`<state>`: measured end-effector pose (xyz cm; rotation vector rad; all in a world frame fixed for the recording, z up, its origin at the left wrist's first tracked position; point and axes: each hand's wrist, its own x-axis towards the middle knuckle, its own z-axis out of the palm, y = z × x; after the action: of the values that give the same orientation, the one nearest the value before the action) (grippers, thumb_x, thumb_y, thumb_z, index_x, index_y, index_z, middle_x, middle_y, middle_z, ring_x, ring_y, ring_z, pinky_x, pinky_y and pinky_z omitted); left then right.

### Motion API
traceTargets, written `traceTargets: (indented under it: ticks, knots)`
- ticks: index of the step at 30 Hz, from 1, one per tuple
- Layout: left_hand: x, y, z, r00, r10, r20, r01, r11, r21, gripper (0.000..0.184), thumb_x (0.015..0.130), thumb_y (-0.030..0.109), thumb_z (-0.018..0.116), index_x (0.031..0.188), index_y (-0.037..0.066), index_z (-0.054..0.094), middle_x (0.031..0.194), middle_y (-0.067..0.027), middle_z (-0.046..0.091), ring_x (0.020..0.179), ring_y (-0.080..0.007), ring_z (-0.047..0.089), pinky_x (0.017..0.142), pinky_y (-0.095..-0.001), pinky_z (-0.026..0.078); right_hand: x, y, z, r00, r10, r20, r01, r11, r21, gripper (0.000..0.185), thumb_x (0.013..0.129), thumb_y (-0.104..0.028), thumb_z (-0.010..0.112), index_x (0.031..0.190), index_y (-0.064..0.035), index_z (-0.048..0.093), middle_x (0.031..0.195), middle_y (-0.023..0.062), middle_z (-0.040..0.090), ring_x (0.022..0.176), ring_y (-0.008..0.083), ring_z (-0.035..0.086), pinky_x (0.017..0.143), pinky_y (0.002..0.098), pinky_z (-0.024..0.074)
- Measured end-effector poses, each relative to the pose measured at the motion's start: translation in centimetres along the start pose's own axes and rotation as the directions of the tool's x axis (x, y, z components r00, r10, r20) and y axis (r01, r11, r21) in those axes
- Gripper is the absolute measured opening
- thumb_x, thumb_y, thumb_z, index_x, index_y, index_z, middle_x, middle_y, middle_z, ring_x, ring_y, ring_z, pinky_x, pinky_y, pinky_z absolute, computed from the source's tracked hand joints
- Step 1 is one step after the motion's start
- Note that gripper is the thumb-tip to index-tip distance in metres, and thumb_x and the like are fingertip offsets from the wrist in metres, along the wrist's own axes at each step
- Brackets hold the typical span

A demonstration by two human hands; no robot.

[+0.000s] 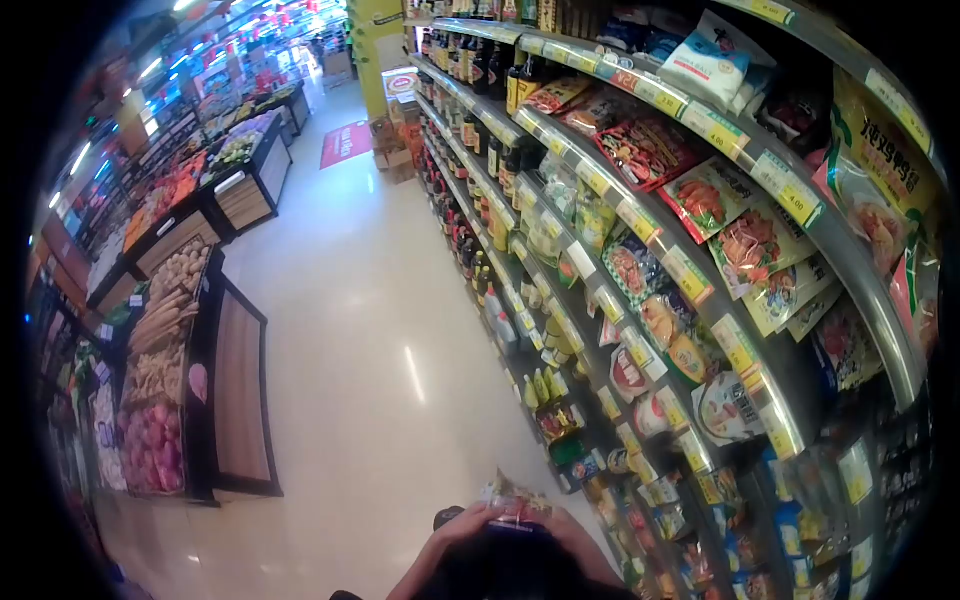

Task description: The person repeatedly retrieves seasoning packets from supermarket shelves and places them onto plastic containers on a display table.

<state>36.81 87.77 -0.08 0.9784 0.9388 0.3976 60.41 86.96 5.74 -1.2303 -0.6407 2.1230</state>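
Supermkt; price-tagged shelves (751, 153), pkgd foods (640, 150), veg stands (242, 385)

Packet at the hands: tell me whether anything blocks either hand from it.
Nothing visible does. The left hand holds the left side of the packet, and the right hand is at its right edge, with no other item seen between; the right hand's grip is unclear.

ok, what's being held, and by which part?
A packet, by its left and right sides, between both hands; exact finger placement isn't clear.
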Motion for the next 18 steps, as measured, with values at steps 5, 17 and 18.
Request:
traceTargets:
  ticks: [5,17,18]
  knots:
    - [-1.4,3.2,6.0,0.984,-0.169,-0.064,0.168,0.986,-0.01,0.05,0.096,0.039,0.047,0.126,-0.001,0.052,0.123,-0.009,0.056,0.115,-0.0163,0.048,0.101,-0.0285,0.034,-3.8,-0.9,-2.0,0.991,-0.133,-0.02,0.125,0.968,-0.218,0.048,0.082,-0.024,0.073,0.12,-0.0002,0.055,0.11,0.0069,0.063,0.097,0.0142,0.059,0.087,0.0281,0.0464]
    - [-4.9,0.2,17.2,0.972,0.005,-0.234,-0.039,0.989,-0.141,0.043,0.094,0.029,0.055,0.127,0.0,0.051,0.121,-0.0077,0.058,0.113,-0.0167,0.051,0.099,-0.0297,0.039,-9.0,2.7,-8.4,0.962,0.008,0.273,0.047,0.98,-0.195,0.04,0.085,-0.014,0.068,0.12,-0.0006,0.055,0.109,0.0056,0.063,0.099,0.0148,0.058,0.088,0.0285,0.0456]
    - [-6.2,0.8,18.6,0.97,0.055,-0.235,-0.112,0.965,-0.235,0.044,0.094,0.028,0.055,0.127,0.0,0.049,0.12,-0.0087,0.058,0.113,-0.0168,0.051,0.098,-0.0298,0.039,-10.8,0.7,-7.3,0.965,0.111,0.236,-0.026,0.941,-0.337,0.037,0.085,-0.013,0.066,0.119,-0.0009,0.056,0.109,0.005,0.063,0.099,0.0143,0.058,0.089,0.028,0.0444]
